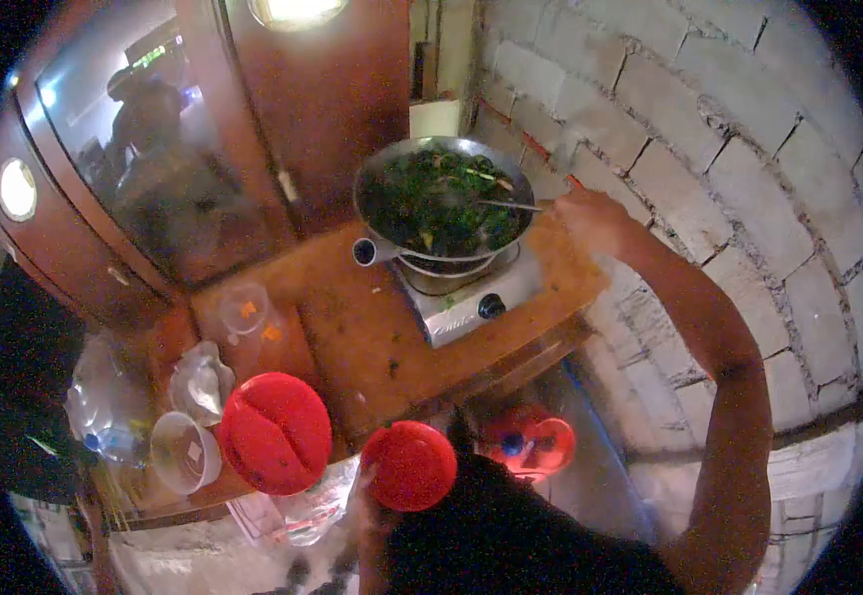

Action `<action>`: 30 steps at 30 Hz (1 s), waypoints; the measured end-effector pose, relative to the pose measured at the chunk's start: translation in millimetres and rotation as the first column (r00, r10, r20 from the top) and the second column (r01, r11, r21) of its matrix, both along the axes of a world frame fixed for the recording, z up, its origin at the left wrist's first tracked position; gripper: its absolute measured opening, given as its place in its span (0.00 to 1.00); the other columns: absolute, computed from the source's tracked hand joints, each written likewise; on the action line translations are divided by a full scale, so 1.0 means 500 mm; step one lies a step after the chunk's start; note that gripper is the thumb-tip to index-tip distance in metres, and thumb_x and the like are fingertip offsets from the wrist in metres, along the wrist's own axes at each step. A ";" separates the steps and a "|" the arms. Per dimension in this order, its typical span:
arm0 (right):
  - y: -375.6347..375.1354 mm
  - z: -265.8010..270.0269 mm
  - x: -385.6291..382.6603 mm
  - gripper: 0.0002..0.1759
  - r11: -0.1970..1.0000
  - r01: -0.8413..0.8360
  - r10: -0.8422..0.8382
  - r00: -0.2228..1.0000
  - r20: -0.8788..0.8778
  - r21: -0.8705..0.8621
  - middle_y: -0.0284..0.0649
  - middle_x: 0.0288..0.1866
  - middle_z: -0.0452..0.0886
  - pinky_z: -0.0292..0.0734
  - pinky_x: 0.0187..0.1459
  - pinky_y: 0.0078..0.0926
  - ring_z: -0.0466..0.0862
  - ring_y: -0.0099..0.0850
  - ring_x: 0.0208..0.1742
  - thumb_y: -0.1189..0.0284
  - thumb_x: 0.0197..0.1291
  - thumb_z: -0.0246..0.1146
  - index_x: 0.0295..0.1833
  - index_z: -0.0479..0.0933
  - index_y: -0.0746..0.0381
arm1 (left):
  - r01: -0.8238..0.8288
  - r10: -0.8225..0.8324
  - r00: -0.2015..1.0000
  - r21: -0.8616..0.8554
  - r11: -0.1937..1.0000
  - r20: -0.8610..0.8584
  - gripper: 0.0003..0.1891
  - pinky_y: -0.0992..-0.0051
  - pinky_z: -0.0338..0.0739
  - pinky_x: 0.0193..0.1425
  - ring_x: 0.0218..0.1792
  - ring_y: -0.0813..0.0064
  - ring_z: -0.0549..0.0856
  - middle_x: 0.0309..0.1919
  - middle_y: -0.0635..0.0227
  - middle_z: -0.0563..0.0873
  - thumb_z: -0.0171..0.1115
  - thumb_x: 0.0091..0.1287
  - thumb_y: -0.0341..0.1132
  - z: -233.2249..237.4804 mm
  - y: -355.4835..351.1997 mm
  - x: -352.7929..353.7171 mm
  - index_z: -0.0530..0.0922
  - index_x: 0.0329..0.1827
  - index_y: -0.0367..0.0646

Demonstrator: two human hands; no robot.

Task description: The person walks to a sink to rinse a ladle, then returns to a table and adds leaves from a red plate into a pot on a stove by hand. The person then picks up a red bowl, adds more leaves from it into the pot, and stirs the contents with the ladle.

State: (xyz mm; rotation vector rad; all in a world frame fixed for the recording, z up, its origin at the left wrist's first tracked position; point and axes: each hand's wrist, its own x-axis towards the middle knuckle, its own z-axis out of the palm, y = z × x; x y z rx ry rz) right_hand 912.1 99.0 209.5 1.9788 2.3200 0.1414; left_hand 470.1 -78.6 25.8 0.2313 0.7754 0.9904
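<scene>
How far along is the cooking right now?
Done: the wok sits on the burner, loaded with dark leafy greens. In hand: the right hand holds a utensil that reaches into the greens, and the left hand holds a small red lid. Left: the greens are not yet out of the wok; how cooked they are cannot be told.

The thin metal utensil (506, 204) in my grip lies nearly level, its far end sunk in the dark leafy greens (441, 203) filling the round steel wok (377, 198) (handle stub pointing left). The round red lid (410, 464) I hold faces up, low beside me.
</scene>
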 end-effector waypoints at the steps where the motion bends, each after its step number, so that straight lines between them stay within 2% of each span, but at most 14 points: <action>1: -0.005 -0.001 -0.001 0.18 1.000 0.001 -0.001 1.000 0.004 0.010 0.50 0.36 0.81 0.79 0.40 0.44 0.82 0.49 0.37 0.74 0.50 0.56 0.49 0.77 0.58 | 0.005 -0.005 1.000 0.024 1.000 -0.001 0.33 0.50 0.67 0.64 0.62 0.56 0.72 0.63 0.60 0.72 0.63 0.57 0.43 0.011 0.002 0.001 0.66 0.66 0.47; 3: -0.016 0.000 -0.012 0.24 0.994 0.112 -0.112 0.994 0.017 0.005 0.49 0.35 0.81 0.78 0.38 0.45 0.81 0.49 0.36 0.74 0.51 0.55 0.57 0.75 0.51 | -0.008 0.005 0.998 0.052 0.999 0.065 0.33 0.50 0.68 0.64 0.62 0.56 0.72 0.63 0.60 0.72 0.63 0.56 0.43 0.009 0.004 -0.001 0.66 0.66 0.47; 5: -0.037 0.018 -0.014 0.24 0.993 0.113 -0.115 0.990 0.077 0.027 0.49 0.33 0.80 0.77 0.37 0.45 0.81 0.49 0.35 0.73 0.52 0.55 0.57 0.75 0.48 | -0.023 0.014 0.992 0.069 0.997 0.126 0.33 0.49 0.68 0.64 0.62 0.55 0.72 0.63 0.60 0.72 0.63 0.56 0.43 -0.007 -0.001 -0.007 0.66 0.66 0.46; 8: -0.067 0.047 -0.012 0.25 0.993 0.093 -0.102 0.984 0.149 0.069 0.49 0.31 0.80 0.77 0.36 0.45 0.81 0.48 0.34 0.72 0.54 0.54 0.58 0.76 0.43 | -0.033 0.032 0.997 0.024 0.999 0.067 0.34 0.48 0.68 0.63 0.61 0.54 0.72 0.62 0.60 0.72 0.63 0.55 0.44 -0.067 -0.004 -0.018 0.66 0.66 0.46; 9: -0.075 0.058 -0.016 0.24 0.993 0.065 -0.081 0.983 0.164 0.096 0.48 0.29 0.80 0.76 0.35 0.45 0.81 0.47 0.33 0.72 0.55 0.54 0.58 0.76 0.41 | -0.012 0.006 0.998 0.086 0.996 0.070 0.35 0.48 0.69 0.63 0.61 0.53 0.73 0.62 0.58 0.72 0.62 0.54 0.47 -0.086 0.000 -0.019 0.66 0.66 0.47; 12: -0.124 0.119 -0.098 0.21 0.983 0.147 -0.165 0.971 0.175 0.114 0.46 0.27 0.80 0.77 0.34 0.44 0.81 0.45 0.31 0.71 0.57 0.54 0.55 0.78 0.42 | 0.016 -0.031 0.994 0.144 0.989 0.102 0.36 0.48 0.70 0.63 0.60 0.52 0.74 0.62 0.57 0.72 0.62 0.54 0.51 -0.072 -0.002 -0.020 0.66 0.66 0.49; 17: -0.155 0.123 -0.109 0.21 0.963 0.222 -0.257 0.922 0.291 0.151 0.46 0.25 0.79 0.77 0.33 0.43 0.82 0.42 0.29 0.67 0.58 0.56 0.59 0.75 0.41 | 0.017 -0.033 0.990 0.115 0.993 0.139 0.35 0.46 0.69 0.63 0.60 0.51 0.74 0.61 0.57 0.73 0.63 0.54 0.51 -0.041 0.000 -0.017 0.67 0.65 0.49; 19: -0.153 0.115 -0.106 0.22 0.955 0.227 -0.282 0.893 0.350 0.190 0.47 0.25 0.78 0.77 0.32 0.43 0.82 0.42 0.29 0.66 0.58 0.57 0.60 0.74 0.41 | -0.012 0.000 0.989 0.078 0.997 0.149 0.36 0.43 0.68 0.62 0.62 0.51 0.72 0.63 0.58 0.71 0.65 0.52 0.42 0.020 0.005 -0.020 0.65 0.66 0.47; 22: -0.143 0.111 -0.105 0.24 0.936 0.275 -0.345 0.839 0.421 0.220 0.47 0.25 0.78 0.77 0.33 0.44 0.82 0.43 0.30 0.67 0.58 0.57 0.62 0.72 0.42 | -0.005 -0.010 0.981 0.076 0.997 0.195 0.35 0.44 0.68 0.62 0.63 0.52 0.71 0.63 0.59 0.71 0.64 0.53 0.42 -0.059 0.003 -0.025 0.65 0.67 0.48; 23: -0.138 0.111 -0.107 0.22 0.949 0.238 -0.303 0.871 0.387 0.208 0.47 0.26 0.79 0.77 0.34 0.44 0.82 0.44 0.31 0.66 0.58 0.56 0.60 0.74 0.44 | -0.004 -0.010 0.981 0.076 0.997 0.193 0.35 0.44 0.68 0.62 0.63 0.52 0.71 0.63 0.59 0.71 0.64 0.53 0.42 -0.071 0.002 -0.027 0.65 0.67 0.48; 25: -0.103 0.095 -0.095 0.20 0.969 0.169 -0.223 0.916 0.333 0.181 0.47 0.27 0.79 0.77 0.35 0.45 0.82 0.46 0.33 0.67 0.57 0.56 0.57 0.76 0.47 | 0.028 -0.042 0.992 0.119 0.992 0.116 0.35 0.47 0.68 0.64 0.60 0.53 0.74 0.62 0.58 0.72 0.63 0.53 0.51 -0.083 0.004 -0.021 0.67 0.65 0.49; 26: -0.070 0.069 -0.074 0.19 0.976 0.146 -0.192 0.931 0.312 0.164 0.48 0.27 0.79 0.77 0.36 0.46 0.82 0.47 0.34 0.67 0.56 0.57 0.55 0.77 0.49 | 0.043 -0.056 0.992 0.120 0.992 0.113 0.35 0.47 0.68 0.64 0.60 0.53 0.74 0.62 0.58 0.72 0.63 0.53 0.51 -0.097 0.003 -0.017 0.67 0.65 0.49; 29: -0.003 0.055 -0.085 0.17 0.956 -0.096 0.020 0.965 0.263 0.278 0.50 0.29 0.80 0.77 0.37 0.45 0.82 0.48 0.35 0.68 0.53 0.56 0.50 0.79 0.51 | 0.051 -0.064 0.982 0.075 0.996 0.178 0.35 0.48 0.67 0.65 0.61 0.54 0.74 0.62 0.58 0.73 0.63 0.55 0.50 -0.101 0.003 -0.021 0.67 0.65 0.48; 30: 0.011 0.079 -0.113 0.17 0.991 -0.012 -0.019 0.972 0.232 0.134 0.51 0.30 0.80 0.77 0.38 0.46 0.82 0.49 0.36 0.69 0.53 0.56 0.49 0.79 0.52 | 0.071 -0.075 0.992 0.040 0.997 0.103 0.34 0.48 0.68 0.64 0.61 0.54 0.73 0.62 0.59 0.72 0.62 0.56 0.46 -0.069 0.003 -0.028 0.66 0.66 0.48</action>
